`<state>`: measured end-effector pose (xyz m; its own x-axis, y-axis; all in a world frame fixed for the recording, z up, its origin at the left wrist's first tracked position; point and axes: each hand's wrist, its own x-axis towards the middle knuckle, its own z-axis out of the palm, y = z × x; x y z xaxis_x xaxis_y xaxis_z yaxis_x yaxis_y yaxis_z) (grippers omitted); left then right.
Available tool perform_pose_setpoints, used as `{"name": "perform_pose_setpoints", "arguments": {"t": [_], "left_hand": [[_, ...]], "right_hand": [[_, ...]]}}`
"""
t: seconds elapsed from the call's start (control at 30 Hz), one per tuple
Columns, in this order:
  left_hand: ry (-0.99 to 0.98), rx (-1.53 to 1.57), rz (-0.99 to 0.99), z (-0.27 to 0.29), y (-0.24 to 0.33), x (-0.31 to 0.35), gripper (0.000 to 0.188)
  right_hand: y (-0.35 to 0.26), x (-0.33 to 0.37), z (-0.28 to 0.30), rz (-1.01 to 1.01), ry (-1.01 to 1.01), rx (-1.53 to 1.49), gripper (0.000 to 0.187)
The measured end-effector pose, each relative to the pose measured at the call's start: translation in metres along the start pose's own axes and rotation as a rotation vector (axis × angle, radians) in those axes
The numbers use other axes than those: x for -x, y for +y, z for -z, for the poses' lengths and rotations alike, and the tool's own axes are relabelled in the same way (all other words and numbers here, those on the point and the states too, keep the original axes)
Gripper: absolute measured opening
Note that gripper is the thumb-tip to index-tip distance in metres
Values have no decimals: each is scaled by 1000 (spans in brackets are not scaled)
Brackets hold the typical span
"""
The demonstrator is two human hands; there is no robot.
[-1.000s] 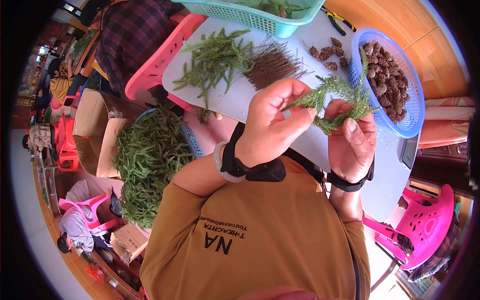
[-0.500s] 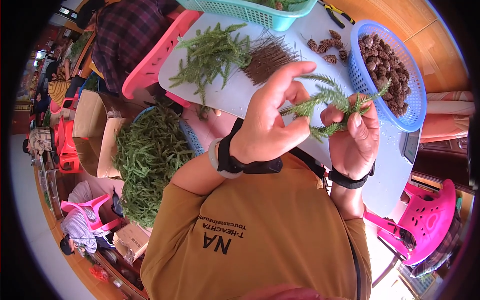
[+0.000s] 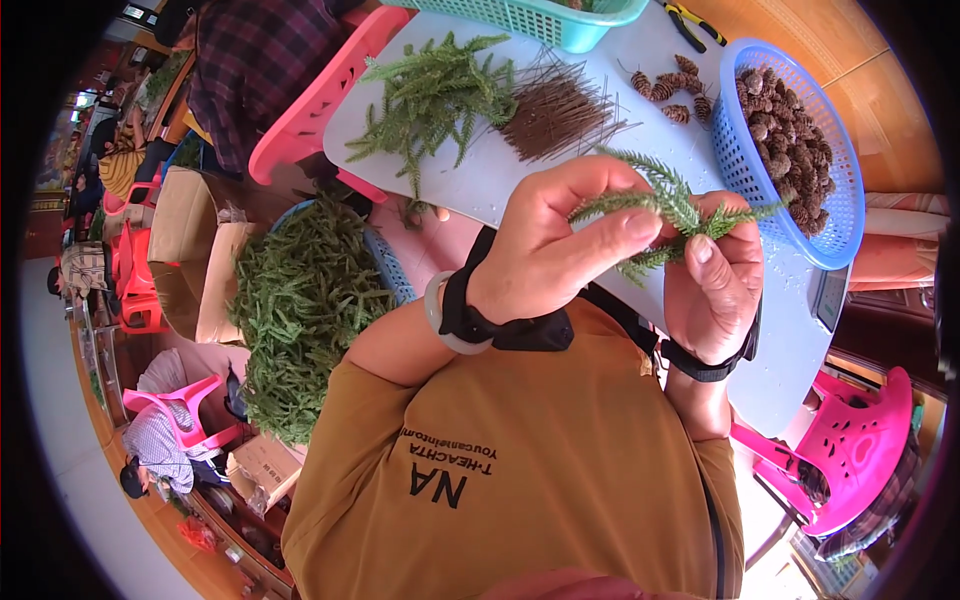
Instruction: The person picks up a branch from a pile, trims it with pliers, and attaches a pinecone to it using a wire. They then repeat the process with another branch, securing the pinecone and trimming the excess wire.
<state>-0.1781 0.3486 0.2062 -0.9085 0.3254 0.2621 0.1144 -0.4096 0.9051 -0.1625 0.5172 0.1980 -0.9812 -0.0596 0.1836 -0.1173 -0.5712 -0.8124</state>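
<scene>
Head view: your 2 hands at the evergreen sprigs [image 3: 682, 208], just right of the brown stem pile [image 3: 560, 115] and nearer you.
Your right hand [image 3: 715, 290] is clamped on the sprigs where they meet, thumb against fingers; your left hand [image 3: 545, 245] has its thumb over a sprig on the other side, fingers bent behind, and you cannot tell whether they pinch it. Taking the stem pile as landmark, loose sprigs [image 3: 430, 100] lie just left of it, loose pine cones [image 3: 665, 88] to its right, and a blue basket [image 3: 733, 128] of more cones farther right. Beyond it stand a green basket [image 3: 540, 28] and, farther right, yellow-and-black pliers [image 3: 693, 27].
</scene>
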Motion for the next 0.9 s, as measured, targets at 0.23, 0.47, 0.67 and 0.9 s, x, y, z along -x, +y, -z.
{"name": "perform_pose_setpoints", "arguments": {"t": [0.23,0.47,0.67,0.9], "left_hand": [[-52,245,69,2,-1,-1,33],[-127,292,217,4,11,2,23],[-87,59,140,1,19,4,17],[-141,-207,-8,-2,15,6,20]], "right_hand": [[4,-3,4,-101,-55,-148,22],[4,4,9,73,-84,168,26],[-3,3,6,194,-140,284,37],[-13,0,4,641,-252,898,43]]}}
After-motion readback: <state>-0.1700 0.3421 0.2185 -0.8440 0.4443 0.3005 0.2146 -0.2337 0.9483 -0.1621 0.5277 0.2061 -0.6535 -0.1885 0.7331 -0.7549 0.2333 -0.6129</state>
